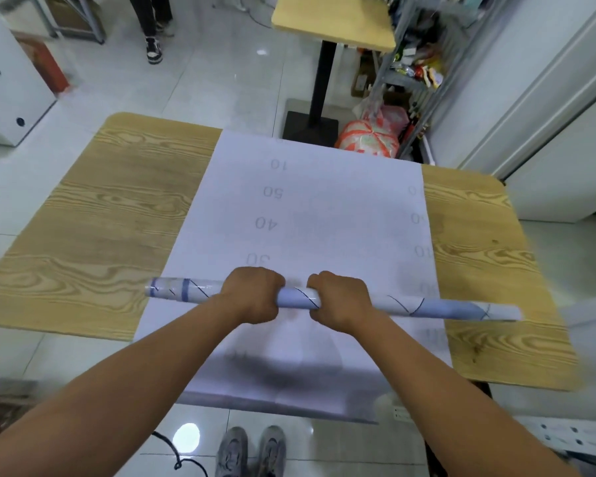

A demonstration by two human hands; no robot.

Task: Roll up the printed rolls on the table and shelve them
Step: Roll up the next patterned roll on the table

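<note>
Both the left hand (pixel 255 293) and right hand (pixel 338 301) grasp the part-wound printed roll (pixel 427 306), with most of its sheet (pixel 310 208) left flat on the table (pixel 93 215), unshelved.

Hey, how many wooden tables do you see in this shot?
2. The near table is right ahead, under the sheet. The far table stands beyond it on a black post. Others may be out of frame.
</note>
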